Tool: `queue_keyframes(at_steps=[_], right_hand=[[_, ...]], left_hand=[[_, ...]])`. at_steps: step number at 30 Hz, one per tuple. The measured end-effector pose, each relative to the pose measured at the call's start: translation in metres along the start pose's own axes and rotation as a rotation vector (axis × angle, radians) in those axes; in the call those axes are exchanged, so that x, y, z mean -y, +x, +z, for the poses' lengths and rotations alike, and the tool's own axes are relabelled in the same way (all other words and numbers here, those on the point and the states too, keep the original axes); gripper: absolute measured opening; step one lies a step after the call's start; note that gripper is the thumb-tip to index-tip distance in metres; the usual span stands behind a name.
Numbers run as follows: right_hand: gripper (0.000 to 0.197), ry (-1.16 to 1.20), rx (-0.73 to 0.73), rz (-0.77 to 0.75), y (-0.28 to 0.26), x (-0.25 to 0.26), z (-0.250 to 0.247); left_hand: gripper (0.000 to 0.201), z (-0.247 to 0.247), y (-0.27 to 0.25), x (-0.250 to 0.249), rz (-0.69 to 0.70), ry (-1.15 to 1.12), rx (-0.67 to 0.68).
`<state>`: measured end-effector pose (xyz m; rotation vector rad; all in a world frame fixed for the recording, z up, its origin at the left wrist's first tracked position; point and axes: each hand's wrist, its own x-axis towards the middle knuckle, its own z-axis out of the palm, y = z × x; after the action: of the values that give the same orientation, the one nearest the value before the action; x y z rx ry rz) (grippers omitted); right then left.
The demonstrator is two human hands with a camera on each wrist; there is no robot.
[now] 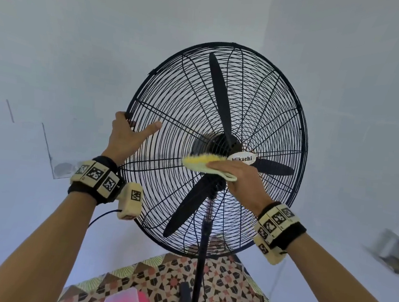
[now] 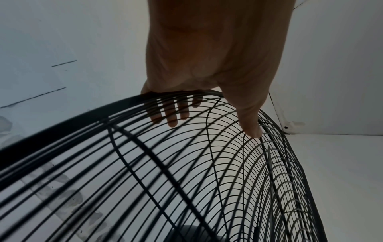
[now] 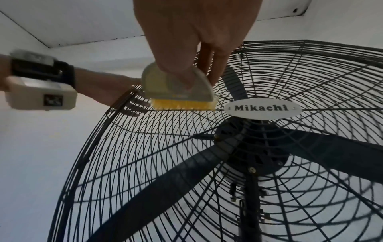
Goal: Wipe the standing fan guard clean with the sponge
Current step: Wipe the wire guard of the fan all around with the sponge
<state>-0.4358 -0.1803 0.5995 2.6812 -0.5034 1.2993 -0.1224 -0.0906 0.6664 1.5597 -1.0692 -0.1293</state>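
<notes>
From the head camera I see the black wire fan guard [image 1: 182, 95] tilted up against a pale wall, on a black pole [image 1: 199, 269] over a patterned floor covering [image 1: 224, 298]. My left hand [image 1: 127, 138] grips the guard's left rim, fingers hooked behind the wires, thumb stretched across the front. My right hand [image 1: 242, 177] holds the yellow sponge [image 1: 201, 163] against the wires just left of the white oval badge [image 1: 242, 158] reading "Mikachi".

On the left wrist camera, that hand [image 2: 207, 49] has its fingers [image 2: 172, 113] slightly spread behind the guard [image 2: 145, 163], thumb laid on the outer wires.

On the right wrist camera, my hand [image 3: 194, 32] pinches the sponge [image 3: 178, 91], thumb on its pale backing, fingers together behind; its yellow face touches the guard [image 3: 145, 163] beside the "Mikachi" badge [image 3: 262, 108]. Three black blades [image 3: 165, 183] sit behind the wires.
</notes>
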Motion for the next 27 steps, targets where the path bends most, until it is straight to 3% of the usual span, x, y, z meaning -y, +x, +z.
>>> queue_keyframes(at_steps=[2, 5, 7, 11, 13, 15, 19, 24, 27], right_hand=[[0.038, 0.036, 0.022, 0.007, -0.002, -0.002, -0.010], [0.043, 0.051, -0.193, 0.116, 0.006, -0.015, -0.019], [0.048, 0.073, -0.262, 0.177, 0.009, -0.019, -0.014], [0.041, -0.004, -0.122, 0.056, -0.009, -0.019, -0.001], [0.049, 0.023, -0.042, 0.047, -0.015, -0.022, -0.005], [0.053, 0.031, -0.085, 0.076, -0.009, -0.028, -0.012], [0.049, 0.057, -0.308, 0.209, 0.003, -0.038, -0.014], [0.059, -0.001, -0.080, 0.080, -0.022, -0.036, -0.007], [0.054, 0.011, -0.138, 0.072, -0.018, -0.041, -0.018]], left_hand=[[0.105, 0.000, -0.001, -0.001, 0.000, -0.004, 0.001], [0.103, 0.002, -0.002, -0.002, 0.013, 0.004, 0.008], [0.102, 0.003, -0.002, -0.001, 0.015, 0.006, 0.009], [0.104, 0.001, -0.001, 0.000, 0.007, 0.006, -0.004], [0.107, 0.000, 0.000, 0.002, 0.004, -0.004, 0.002], [0.111, 0.001, 0.001, 0.002, 0.015, -0.011, 0.013], [0.122, 0.003, 0.003, 0.004, 0.016, -0.010, 0.029], [0.117, 0.001, 0.004, 0.005, 0.000, -0.008, 0.016], [0.114, 0.002, 0.003, 0.004, 0.008, -0.012, 0.028]])
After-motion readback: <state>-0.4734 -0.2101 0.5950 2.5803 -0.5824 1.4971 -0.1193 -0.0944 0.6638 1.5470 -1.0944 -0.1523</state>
